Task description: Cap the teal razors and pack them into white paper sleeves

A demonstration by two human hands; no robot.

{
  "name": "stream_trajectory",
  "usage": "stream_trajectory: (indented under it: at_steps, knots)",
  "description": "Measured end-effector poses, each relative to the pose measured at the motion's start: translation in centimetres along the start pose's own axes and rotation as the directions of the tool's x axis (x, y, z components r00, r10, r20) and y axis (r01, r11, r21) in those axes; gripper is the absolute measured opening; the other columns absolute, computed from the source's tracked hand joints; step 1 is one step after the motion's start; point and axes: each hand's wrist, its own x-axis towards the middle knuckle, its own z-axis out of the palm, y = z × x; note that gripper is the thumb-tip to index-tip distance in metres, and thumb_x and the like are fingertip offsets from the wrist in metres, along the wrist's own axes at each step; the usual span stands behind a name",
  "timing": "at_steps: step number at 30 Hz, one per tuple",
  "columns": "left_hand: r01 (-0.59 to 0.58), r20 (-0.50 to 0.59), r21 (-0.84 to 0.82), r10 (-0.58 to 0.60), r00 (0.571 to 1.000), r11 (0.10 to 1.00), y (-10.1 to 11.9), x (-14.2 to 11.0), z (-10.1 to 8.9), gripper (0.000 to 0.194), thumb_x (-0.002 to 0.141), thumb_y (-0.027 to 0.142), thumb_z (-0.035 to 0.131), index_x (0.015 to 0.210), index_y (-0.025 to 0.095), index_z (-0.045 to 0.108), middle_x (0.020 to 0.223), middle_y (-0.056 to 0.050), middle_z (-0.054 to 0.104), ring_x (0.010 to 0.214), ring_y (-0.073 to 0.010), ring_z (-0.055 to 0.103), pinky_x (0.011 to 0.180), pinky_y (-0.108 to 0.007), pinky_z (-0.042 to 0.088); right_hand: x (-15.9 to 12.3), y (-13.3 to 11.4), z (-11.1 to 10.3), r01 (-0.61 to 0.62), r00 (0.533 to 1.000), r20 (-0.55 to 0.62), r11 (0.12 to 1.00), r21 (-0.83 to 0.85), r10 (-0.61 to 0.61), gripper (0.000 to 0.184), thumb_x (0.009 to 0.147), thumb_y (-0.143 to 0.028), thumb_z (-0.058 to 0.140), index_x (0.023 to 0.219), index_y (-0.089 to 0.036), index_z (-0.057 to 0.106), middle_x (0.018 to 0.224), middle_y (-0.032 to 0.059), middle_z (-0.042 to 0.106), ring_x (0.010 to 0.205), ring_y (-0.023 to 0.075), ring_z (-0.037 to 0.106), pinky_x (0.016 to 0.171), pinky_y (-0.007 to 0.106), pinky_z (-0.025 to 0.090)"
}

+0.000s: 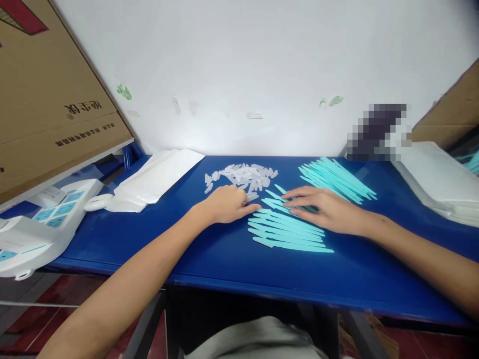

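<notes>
My left hand [228, 203] rests on the blue table [187, 249], fingers curled together with the tips against a clear plastic cap at the near edge of a heap of clear caps [243, 177]. My right hand [322, 207] lies flat with fingers stretched out, on top of a few turquoise plastic sticks [279, 197]. Just in front of both hands, several turquoise sticks lie in a neat row [288, 232]. A larger loose pile of the same sticks [337, 178] sits behind my right hand.
A stack of white bags [157, 177] lies at the back left, another white stack [437, 182] at the right. A white machine with blue buttons [41, 219] stands at the left edge. Cardboard boxes [48, 89] lean on the white wall.
</notes>
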Motion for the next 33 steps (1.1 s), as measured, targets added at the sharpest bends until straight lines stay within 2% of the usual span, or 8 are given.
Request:
stream_trajectory:
  at_steps: [8,13,15,17,19,21,28,33]
  knots:
    - [-0.005,-0.002,-0.039,0.005,1.000,0.999,0.0,-0.1,0.0,0.069,0.104,0.066,0.043,0.054,0.020,0.033,0.047,0.000,0.039,0.047,-0.0146,0.033,0.055,-0.033,0.024,0.3,-0.6,0.3,0.043,0.999,-0.026,0.998,0.051,-0.042,0.035,0.106,-0.037,0.053,0.127,-0.024,0.077,0.132,0.0093,0.076,0.121,0.0286,0.072,0.099,0.045,0.061]
    - [-0.034,-0.039,-0.032,0.033,0.999,0.999,-0.2,0.0,0.4,0.063,0.107,0.057,0.040,0.056,0.019,0.039,0.050,0.000,0.041,0.048,-0.0144,0.034,0.056,-0.033,0.025,0.3,-1.0,0.1,0.073,0.996,-0.058,0.993,0.092,-0.068,0.033,0.105,-0.032,0.053,0.127,-0.025,0.076,0.128,0.0078,0.077,0.118,0.0266,0.073,0.098,0.041,0.061]
    - [-0.066,-0.097,-0.036,0.062,0.993,0.997,-0.4,0.1,0.6,0.054,0.108,0.050,0.042,0.064,0.019,0.049,0.054,0.000,0.047,0.050,-0.0146,0.039,0.057,-0.032,0.025,0.3,-1.0,0.1,0.072,0.994,-0.084,0.994,0.082,-0.065,0.032,0.104,-0.032,0.054,0.125,-0.025,0.077,0.127,0.0081,0.078,0.119,0.0274,0.072,0.098,0.042,0.061]
    - [-0.122,-0.168,-0.051,0.112,0.979,0.991,-0.4,0.0,0.7,0.037,0.107,0.042,0.044,0.086,0.018,0.063,0.059,0.001,0.055,0.054,-0.0152,0.046,0.058,-0.030,0.028,0.4,-1.1,0.0,0.058,0.994,-0.099,0.996,0.063,-0.052,0.032,0.104,-0.032,0.054,0.124,-0.025,0.078,0.126,0.0090,0.078,0.117,0.0280,0.073,0.096,0.043,0.061]
    - [-0.178,-0.210,-0.048,0.164,0.964,0.983,-0.5,0.0,0.8,0.028,0.107,0.035,0.044,0.113,0.018,0.066,0.065,0.002,0.061,0.058,-0.0159,0.053,0.061,-0.029,0.033,0.4,-1.2,-0.1,0.043,0.995,-0.093,0.998,0.043,-0.039,0.033,0.104,-0.033,0.053,0.123,-0.024,0.078,0.124,0.0103,0.078,0.111,0.0277,0.075,0.091,0.042,0.063]
    - [-0.196,-0.202,-0.021,0.188,0.961,0.980,-0.5,0.0,0.8,0.033,0.107,0.029,0.042,0.129,0.019,0.064,0.070,0.001,0.066,0.062,-0.0168,0.059,0.064,-0.028,0.037,0.4,-1.2,-0.1,0.037,0.996,-0.083,0.999,0.025,-0.035,0.033,0.104,-0.032,0.051,0.122,-0.022,0.078,0.121,0.0108,0.079,0.107,0.0273,0.076,0.089,0.042,0.063]
    - [-0.160,-0.164,0.038,0.164,0.973,0.986,-1.0,0.4,1.2,0.038,0.105,0.021,0.045,0.134,0.022,0.070,0.107,-0.007,0.080,0.093,-0.0224,0.074,0.075,-0.030,0.051,0.3,-1.1,-0.1,0.044,0.996,-0.080,0.999,0.019,-0.042,0.032,0.103,-0.030,0.053,0.123,-0.023,0.078,0.123,0.0086,0.079,0.111,0.0273,0.075,0.093,0.042,0.062]
    - [-0.071,-0.167,0.090,0.085,0.982,0.993,-1.2,0.6,1.3,0.040,0.103,0.019,0.047,0.134,0.023,0.072,0.101,-0.008,0.081,0.086,-0.0234,0.075,0.073,-0.031,0.053,0.4,-1.4,-0.2,0.079,0.994,-0.079,0.996,0.042,-0.075,0.032,0.103,-0.028,0.054,0.123,-0.023,0.078,0.120,0.0088,0.080,0.113,0.0275,0.074,0.092,0.041,0.062]
